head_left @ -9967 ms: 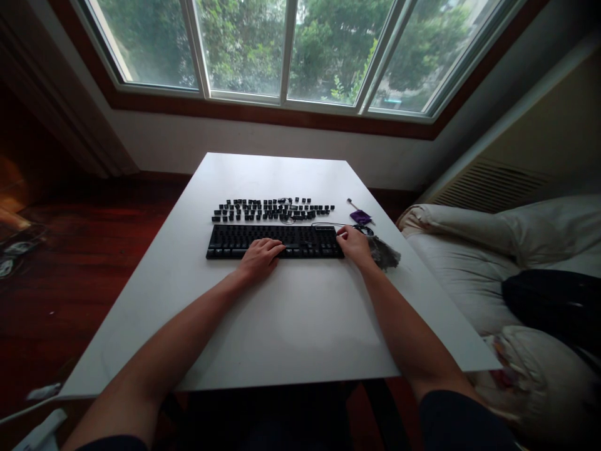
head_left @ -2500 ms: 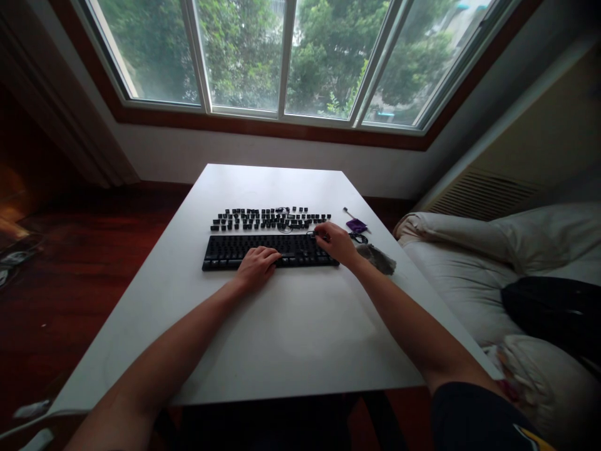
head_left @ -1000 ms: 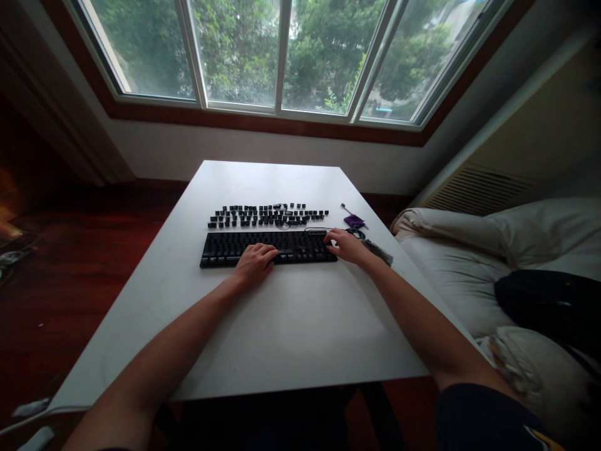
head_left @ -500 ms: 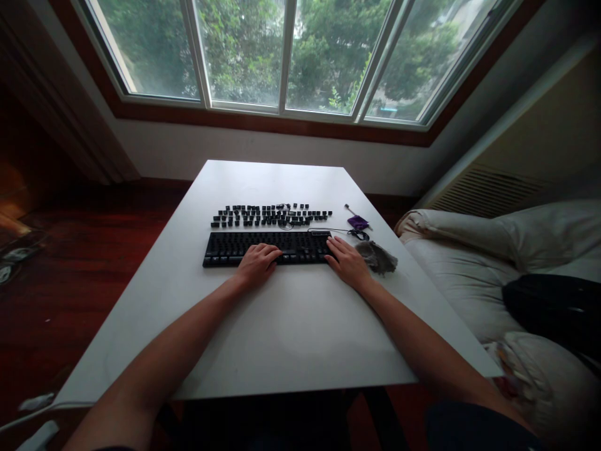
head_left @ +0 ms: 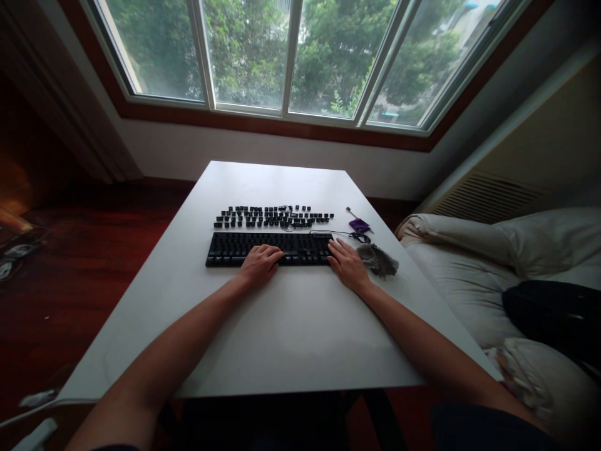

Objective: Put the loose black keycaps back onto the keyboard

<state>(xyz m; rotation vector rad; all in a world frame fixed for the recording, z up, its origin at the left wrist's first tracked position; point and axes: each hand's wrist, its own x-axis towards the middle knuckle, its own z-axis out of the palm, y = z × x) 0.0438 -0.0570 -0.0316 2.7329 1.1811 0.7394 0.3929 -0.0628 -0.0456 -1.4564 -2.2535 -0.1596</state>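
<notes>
A black keyboard (head_left: 225,250) lies across the white table, with many of its keycaps off. My left hand (head_left: 260,263) is at its front middle, fingers closed together around what looks like a long dark space bar keycap (head_left: 292,253); the fingers partly hide it. At the keyboard's right end rests my right hand (head_left: 348,263), fingers spread and lying flat, holding nothing. Just behind the keyboard stand rows of loose black keycaps (head_left: 253,219). A grey rag (head_left: 379,260) lies right of my right hand.
Behind the rag are a coiled black cable (head_left: 360,237), a purple cloth (head_left: 359,225) and a small brush-like stick (head_left: 350,211). The white table (head_left: 282,338) stands before a window (head_left: 248,56). A pale sofa (head_left: 451,275) is close on the right.
The view has shifted slightly. Both hands stay in nearly the same places on the keyboard.
</notes>
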